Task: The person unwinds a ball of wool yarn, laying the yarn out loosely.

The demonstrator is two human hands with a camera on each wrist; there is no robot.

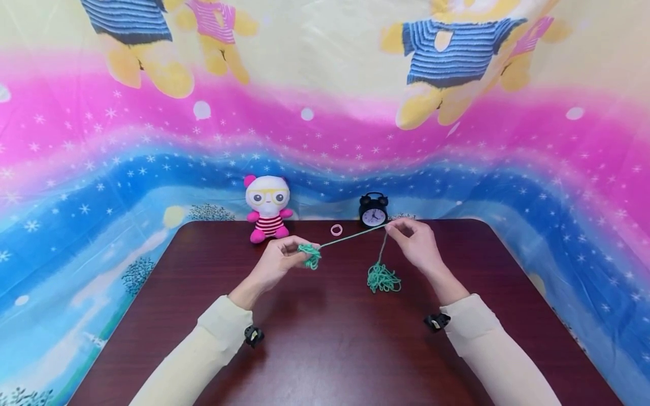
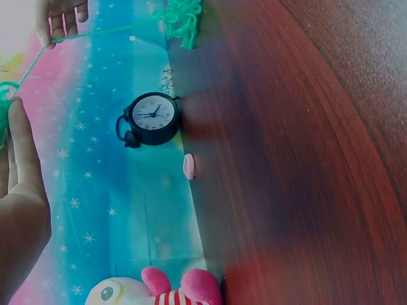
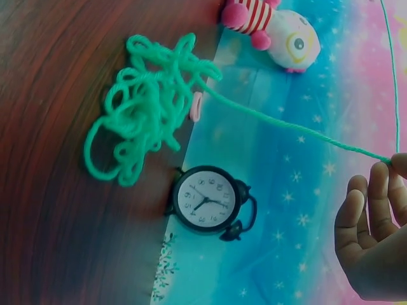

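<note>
Green yarn runs between my two hands. My left hand (image 1: 278,260) pinches a small looped bundle of green yarn (image 1: 311,257) at its fingertips. From it a strand (image 1: 352,235) slants up to my right hand (image 1: 415,241), which pinches it between thumb and forefinger. Below the right hand the same yarn drops to a loose tangle of green yarn (image 1: 383,278), seen large in the right wrist view as a heap of loops (image 3: 143,108). In the left wrist view the left hand (image 2: 22,171) shows at the left edge, the bundle partly cut off.
On the dark brown table (image 1: 304,349), a pink and white plush toy (image 1: 268,208) in a striped shirt sits at the back left. A black alarm clock (image 1: 373,211) stands at the back edge. Between them lies a pink ring (image 1: 336,230). A printed cloth (image 1: 325,141) hangs behind.
</note>
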